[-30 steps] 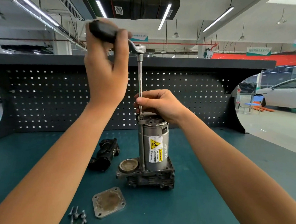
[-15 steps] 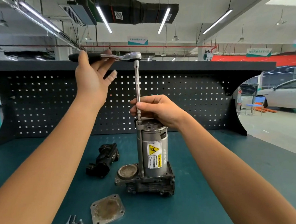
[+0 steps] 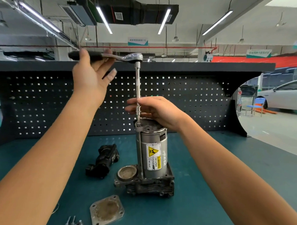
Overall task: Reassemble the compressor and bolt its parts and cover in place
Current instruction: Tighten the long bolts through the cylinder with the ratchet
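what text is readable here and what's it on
"WARNING": sticker on the compressor
"Hot surface": same sticker
"Do NOT touch": same sticker
Sticker's small print: too small
Handwriting beside the sticker: unclear
Hanging signs at the back: blurred

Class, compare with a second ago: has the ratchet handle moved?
Yes. Pushed by the left hand, the ratchet handle has swung leftward about the extension bar, which the right hand holds on the compressor.

One wide camera is worn on the head and pointed forward over the flat green bench top (image 3: 192,213), with the tall silver metal compressor (image 3: 153,155) seen close, in the middle.
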`<act>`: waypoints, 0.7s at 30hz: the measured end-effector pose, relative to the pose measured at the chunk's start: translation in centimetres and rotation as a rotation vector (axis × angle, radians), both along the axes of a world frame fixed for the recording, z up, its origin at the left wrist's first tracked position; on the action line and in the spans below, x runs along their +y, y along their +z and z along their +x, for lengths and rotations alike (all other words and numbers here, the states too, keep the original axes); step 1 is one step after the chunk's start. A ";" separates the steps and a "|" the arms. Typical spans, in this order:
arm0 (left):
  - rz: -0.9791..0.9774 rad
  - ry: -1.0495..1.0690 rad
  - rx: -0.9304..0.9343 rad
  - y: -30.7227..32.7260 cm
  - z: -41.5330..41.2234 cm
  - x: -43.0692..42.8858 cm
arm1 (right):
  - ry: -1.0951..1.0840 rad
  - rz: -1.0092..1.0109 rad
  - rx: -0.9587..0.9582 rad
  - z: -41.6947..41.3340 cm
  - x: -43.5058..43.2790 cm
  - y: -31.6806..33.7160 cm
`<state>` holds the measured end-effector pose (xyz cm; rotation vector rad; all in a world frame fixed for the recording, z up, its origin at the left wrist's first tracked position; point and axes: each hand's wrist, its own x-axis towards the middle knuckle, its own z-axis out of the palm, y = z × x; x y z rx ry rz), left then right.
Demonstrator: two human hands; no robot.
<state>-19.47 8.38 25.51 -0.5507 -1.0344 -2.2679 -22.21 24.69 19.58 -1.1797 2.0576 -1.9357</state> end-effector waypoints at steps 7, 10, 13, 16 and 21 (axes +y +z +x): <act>0.082 -0.198 -0.065 -0.3 -1.6 -1.0 | 0.009 -0.107 0.002 0.1 -0.2 -0.3; 0.068 -0.038 0.013 -0.8 -0.6 -0.8 | -0.048 -0.132 0.035 0.0 -0.3 -0.4; -0.082 0.257 0.165 -1.5 1.6 0.1 | -0.076 -0.137 0.058 -0.1 -0.5 -0.4; -0.289 0.559 0.436 -1.8 4.2 1.3 | -0.080 -0.148 0.058 -0.1 -0.6 -0.5; -0.349 0.542 0.345 -1.5 4.2 1.2 | -0.035 -0.102 0.033 -0.5 -0.1 -0.4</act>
